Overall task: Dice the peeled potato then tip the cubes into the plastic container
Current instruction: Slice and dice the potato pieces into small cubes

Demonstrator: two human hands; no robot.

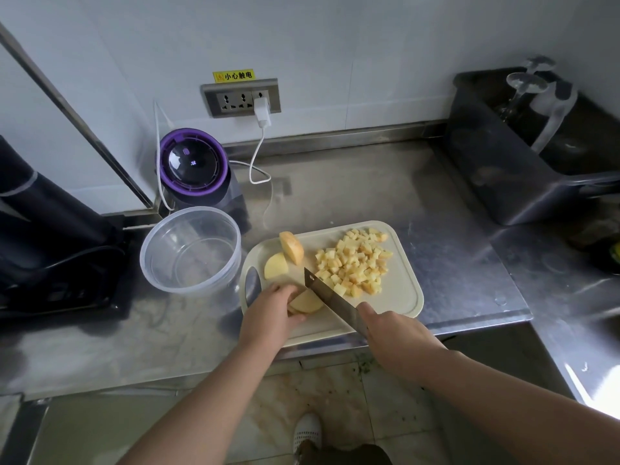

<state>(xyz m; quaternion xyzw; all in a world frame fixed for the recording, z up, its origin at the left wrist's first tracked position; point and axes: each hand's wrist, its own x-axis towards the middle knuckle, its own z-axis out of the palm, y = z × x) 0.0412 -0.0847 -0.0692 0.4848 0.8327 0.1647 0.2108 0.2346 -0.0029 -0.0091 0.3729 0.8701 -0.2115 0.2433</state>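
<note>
**Knife on the last pieces, container waiting empty**

Over the socket strip (241,98) on the back wall is a yellow label (234,76) reading "小心触电". A white charger (262,111) sits in the right-hand socket. I can make out no other writing.

The left hand (271,310) has its grip clamped on a potato piece (307,303), fingers curled over it and pinning it to the cutting board (402,297). The right hand (396,333) has its grip closed round the knife (330,298), with the thumb lying along the blade; the handle itself is hidden inside the hand. The blade slants toward the back left and touches the held piece on its right side.

The board lies at the front edge of the steel surface (369,182). A heap of potato cubes (355,263) covers its far right part. Two uncut pieces, a wedge (291,247) and a flat slice (275,266), lie near its far left corner. The clear plastic container (188,260) stands just beside the board's left end with nothing in it. Behind it, toward the back edge, is a purple-rimmed appliance (193,166).
</note>
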